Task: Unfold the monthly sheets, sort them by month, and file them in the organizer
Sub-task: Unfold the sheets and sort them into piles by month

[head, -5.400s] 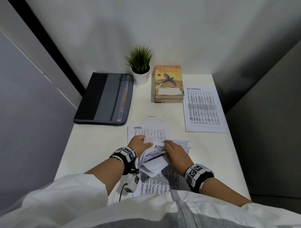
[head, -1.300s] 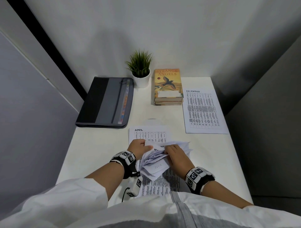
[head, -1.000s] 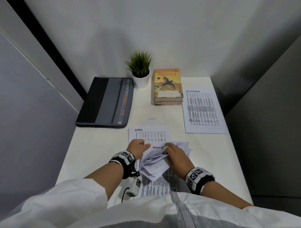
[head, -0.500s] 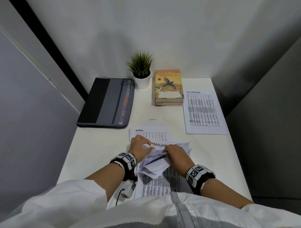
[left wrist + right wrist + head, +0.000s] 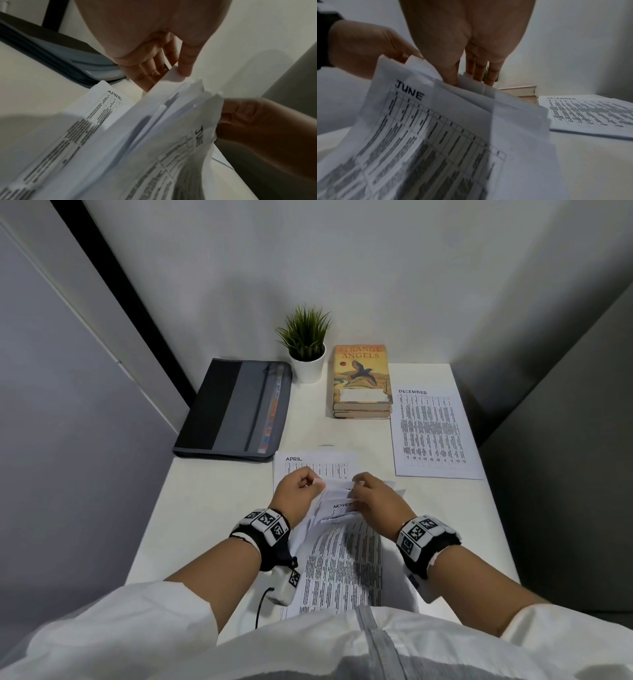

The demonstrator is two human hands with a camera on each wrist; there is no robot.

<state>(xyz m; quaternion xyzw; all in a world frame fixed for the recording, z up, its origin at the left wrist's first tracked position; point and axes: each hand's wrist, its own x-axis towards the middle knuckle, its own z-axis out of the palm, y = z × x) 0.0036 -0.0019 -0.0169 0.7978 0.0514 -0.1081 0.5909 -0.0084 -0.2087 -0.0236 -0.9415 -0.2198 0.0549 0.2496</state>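
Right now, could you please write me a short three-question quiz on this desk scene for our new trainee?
1. True or false: the organizer lies closed on the desk.
2. Which month heads the flat sheet right of the books? A) April B) December C) June
3. Fill in: both the left hand and the right hand hold the ____ of sheets.

Key: 1 true; 2 B; 3 bundle. The wrist views show fingers pinching the sheets' top edges, with a June sheet nearest the person.
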